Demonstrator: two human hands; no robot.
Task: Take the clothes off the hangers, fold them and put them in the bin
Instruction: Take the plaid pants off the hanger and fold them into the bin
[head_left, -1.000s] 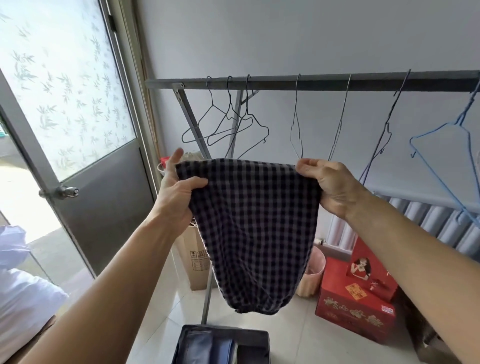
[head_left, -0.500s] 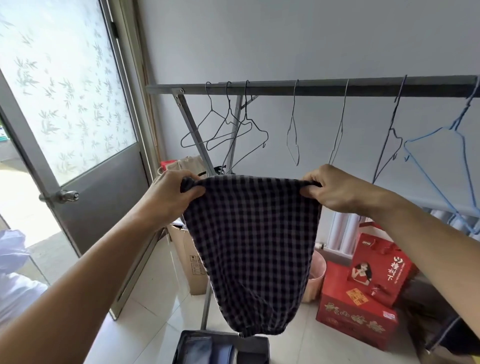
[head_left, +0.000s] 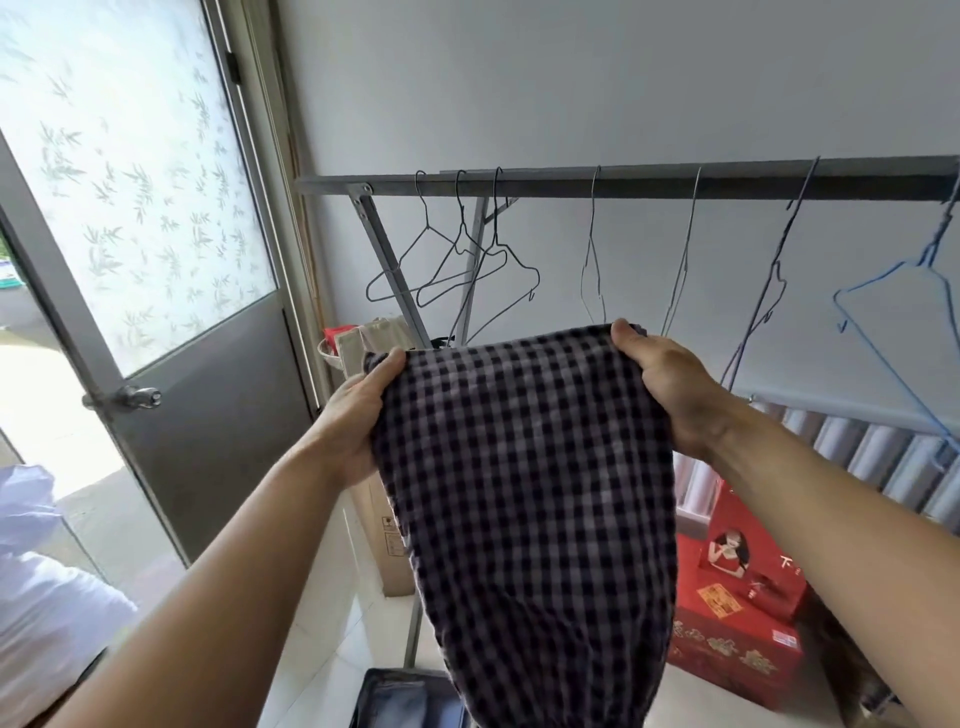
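Now your left hand (head_left: 358, 415) and right hand (head_left: 670, 384) each grip a top corner of the checked garment (head_left: 524, 493); it hangs between them, hiding part of the bin (head_left: 395, 701) below; wire hangers (head_left: 457, 270) hang behind.

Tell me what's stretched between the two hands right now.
The checked cloth: the left hand grips one top corner, the right hand the other, in the head view.

A grey door (head_left: 218, 415) with a frosted bamboo-print pane (head_left: 119, 171) and round knob (head_left: 139, 397) stands open at nine o'clock. A tall cardboard box (head_left: 387, 540) leans near centre. Red printed gift boxes (head_left: 737, 613) sit on the pale floor tiles (head_left: 332, 644) at four o'clock, white bedding (head_left: 47, 623) at eight.
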